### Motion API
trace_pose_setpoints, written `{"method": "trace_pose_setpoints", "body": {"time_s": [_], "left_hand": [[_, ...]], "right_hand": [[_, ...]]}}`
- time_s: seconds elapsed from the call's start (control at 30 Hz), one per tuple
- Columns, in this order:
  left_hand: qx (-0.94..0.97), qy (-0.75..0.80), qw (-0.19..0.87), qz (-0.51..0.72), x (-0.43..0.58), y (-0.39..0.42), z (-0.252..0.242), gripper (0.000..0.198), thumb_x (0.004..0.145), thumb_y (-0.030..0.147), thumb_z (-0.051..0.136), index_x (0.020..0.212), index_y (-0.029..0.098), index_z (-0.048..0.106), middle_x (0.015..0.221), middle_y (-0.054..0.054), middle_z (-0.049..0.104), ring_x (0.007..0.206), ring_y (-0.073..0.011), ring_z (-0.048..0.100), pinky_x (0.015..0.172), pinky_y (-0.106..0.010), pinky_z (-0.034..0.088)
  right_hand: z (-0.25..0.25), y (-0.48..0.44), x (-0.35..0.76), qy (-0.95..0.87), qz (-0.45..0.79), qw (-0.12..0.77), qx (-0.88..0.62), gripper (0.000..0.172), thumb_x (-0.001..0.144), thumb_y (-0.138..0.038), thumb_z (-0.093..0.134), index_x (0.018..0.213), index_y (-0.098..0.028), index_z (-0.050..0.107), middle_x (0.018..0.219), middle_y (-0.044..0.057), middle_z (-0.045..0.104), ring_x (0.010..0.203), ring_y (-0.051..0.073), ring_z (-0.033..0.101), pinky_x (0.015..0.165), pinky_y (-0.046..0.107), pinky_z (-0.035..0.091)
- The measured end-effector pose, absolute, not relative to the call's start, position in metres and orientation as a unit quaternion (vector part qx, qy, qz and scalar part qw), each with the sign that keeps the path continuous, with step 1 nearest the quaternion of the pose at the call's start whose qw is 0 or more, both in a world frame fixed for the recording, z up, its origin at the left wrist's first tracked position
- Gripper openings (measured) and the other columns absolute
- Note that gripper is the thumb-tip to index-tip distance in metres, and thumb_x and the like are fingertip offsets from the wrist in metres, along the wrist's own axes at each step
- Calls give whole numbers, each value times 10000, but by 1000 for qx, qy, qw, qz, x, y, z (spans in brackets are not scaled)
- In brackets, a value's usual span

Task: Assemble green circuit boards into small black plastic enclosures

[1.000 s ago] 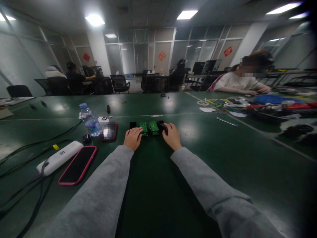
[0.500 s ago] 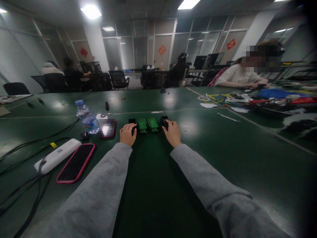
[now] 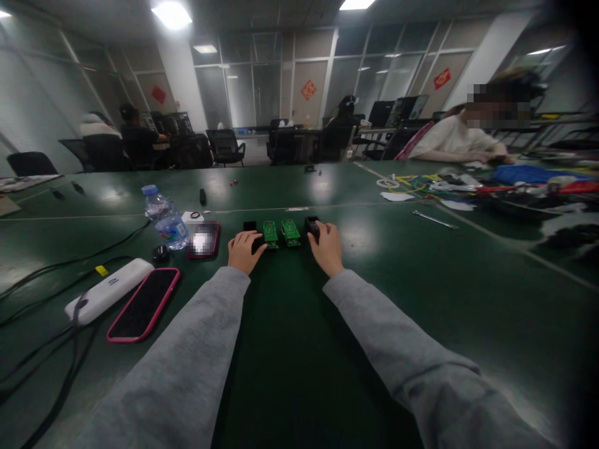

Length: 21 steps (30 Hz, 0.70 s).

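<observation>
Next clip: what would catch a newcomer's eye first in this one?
Two grey-sleeved arms run up the middle to the left hand and right hand, which flank two green circuit boards on the dark green table. The right hand touches a small black block. To the left sit a pink-cased phone, a white power bank and a water bottle.
</observation>
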<state>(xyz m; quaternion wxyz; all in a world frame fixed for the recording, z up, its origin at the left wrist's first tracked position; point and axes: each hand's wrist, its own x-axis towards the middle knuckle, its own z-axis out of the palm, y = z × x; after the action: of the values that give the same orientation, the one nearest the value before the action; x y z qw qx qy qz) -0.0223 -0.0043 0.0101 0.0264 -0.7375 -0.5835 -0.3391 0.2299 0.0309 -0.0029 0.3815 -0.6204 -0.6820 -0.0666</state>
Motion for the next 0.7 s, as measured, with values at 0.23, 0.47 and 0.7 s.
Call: {"method": "trace_pose_setpoints", "body": {"time_s": [0.23,0.47,0.7], "left_hand": [[-753,-581,31,-307,-23,-5,10,462,771,420,653,1195,273,546,1297,-67,523,1225,-277,412,989,-477,323],[-758,-579,51,-296,-22,-4,10,444,770,374,664,1190,286,550,1310,-66,506,1232,-277,402,997,-477,311],[-753,-590,50,-286,-18,-2,13,415,794,357,638,1194,289,548,1322,-70,497,1241,-275,393,1009,-482,298]], "right_hand": [[10,14,218,-761,-127,374,-514,365,953,-322,395,1296,-228,478,1358,117,363,1267,277,320,1012,456,313],[14,6,214,-807,-140,326,-472,319,956,-312,421,1255,-255,514,1379,89,366,1286,252,311,1026,433,282],[11,9,214,-811,-142,306,-478,310,948,-323,450,1243,-264,526,1366,92,378,1273,243,324,1020,419,280]]}}
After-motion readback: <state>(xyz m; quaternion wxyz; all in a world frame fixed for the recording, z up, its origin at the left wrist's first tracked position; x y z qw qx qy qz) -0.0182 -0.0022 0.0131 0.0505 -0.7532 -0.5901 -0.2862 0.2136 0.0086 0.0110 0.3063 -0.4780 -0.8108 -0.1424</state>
